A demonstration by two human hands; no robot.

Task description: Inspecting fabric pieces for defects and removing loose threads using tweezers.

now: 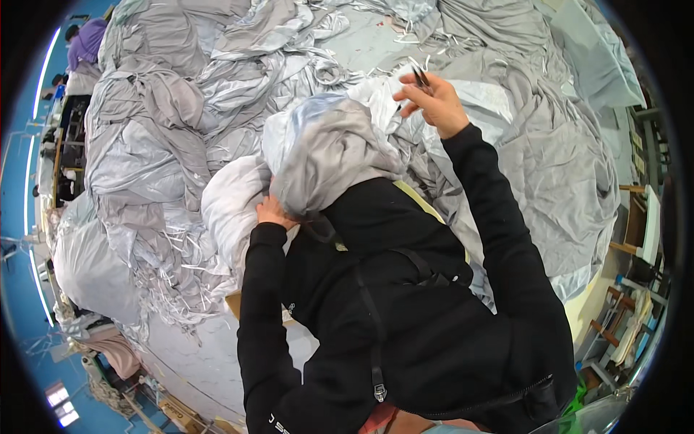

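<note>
A bunched grey-and-white cloth (336,148) lies over my lap, its upper side pale blue. My left hand (275,212) is closed on the lower left edge of this cloth, with the fingertips partly hidden in its folds. Raised over the heap at the upper right, my right hand (432,103) grips small dark thread snips (421,78), whose blades point up and away from me. Beneath that hand spreads a lighter white piece of cloth (481,101). White fabric (235,199) bulges out beside my left hand.
Heaps of crumpled grey cloth (152,130) with loose white ties surround me. A stuffed pale sack (97,264) stands at the left. Wooden stools (618,315) and a pale cloth-draped panel (596,54) are at the right. Another person in purple (87,43) is at the far left.
</note>
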